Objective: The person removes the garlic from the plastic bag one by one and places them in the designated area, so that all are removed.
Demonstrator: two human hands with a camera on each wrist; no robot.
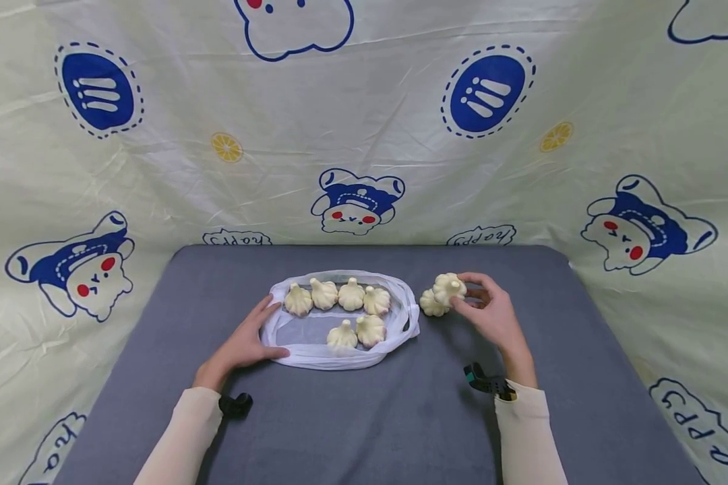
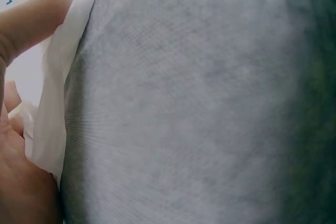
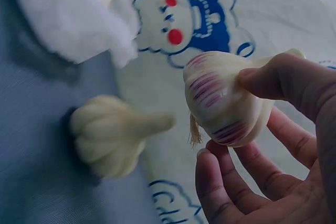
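Note:
A white plastic bag [image 1: 340, 359] lies spread open on the table with its rim rolled into an oval. Inside it sit several garlic bulbs [image 1: 351, 294], four along the back and a pair at the front. My left hand [image 1: 247, 339] grips the bag's left end, thumb at the front rim and fingers farther back. To the right of the bag, my right hand [image 1: 487, 311] pinches a garlic bulb [image 3: 220, 100] between thumb and fingers, its purple streaks and root tuft showing. Another garlic bulb [image 3: 107, 135] rests on the table just below it, partly covered in the head view.
A grey cloth covers the table [image 1: 364, 431]. Behind and beside it hangs a pale printed curtain [image 1: 364, 121] with cartoon bears. Each wrist wears a black strap, the right one [image 1: 488, 382] near the sleeve cuff.

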